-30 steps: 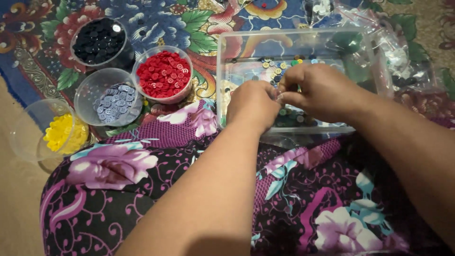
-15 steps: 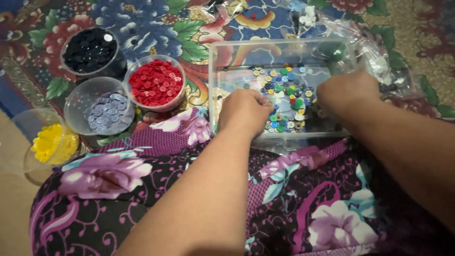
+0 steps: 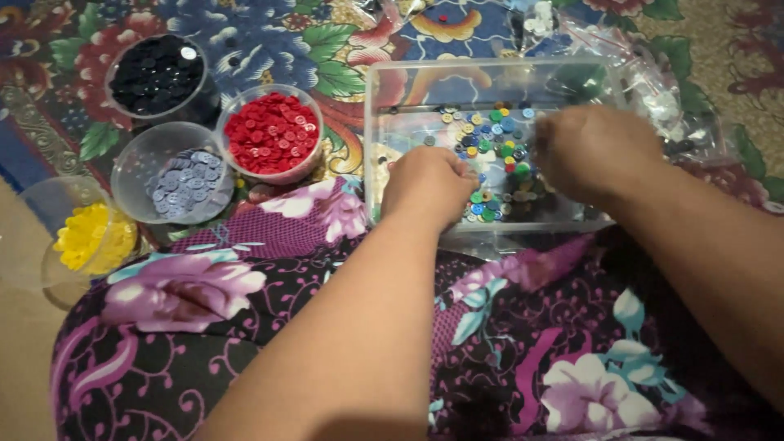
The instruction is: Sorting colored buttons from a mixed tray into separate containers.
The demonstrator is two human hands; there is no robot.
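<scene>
A clear plastic tray [image 3: 384,122] lies on the patterned rug just past my lap, and a heap of mixed coloured buttons [image 3: 494,151] sits in its middle. My left hand [image 3: 429,186] rests knuckles-up inside the tray at the heap's near left edge, fingers curled down onto the buttons. My right hand [image 3: 596,151] hovers over the heap's right side, blurred, fingers bent downward. What either hand holds under its fingers is hidden.
Left of the tray stand four round clear bowls: black buttons [image 3: 155,73], red buttons [image 3: 271,132], grey-blue buttons [image 3: 181,181] and yellow buttons [image 3: 91,238]. Crumpled clear plastic bags [image 3: 653,90] lie behind the tray's right end. My floral-clothed lap [image 3: 327,327] fills the foreground.
My hands were pressed together over the tray; they have drawn apart, the left staying near the heap's left edge, the right shifting right, uncovering the buttons.
</scene>
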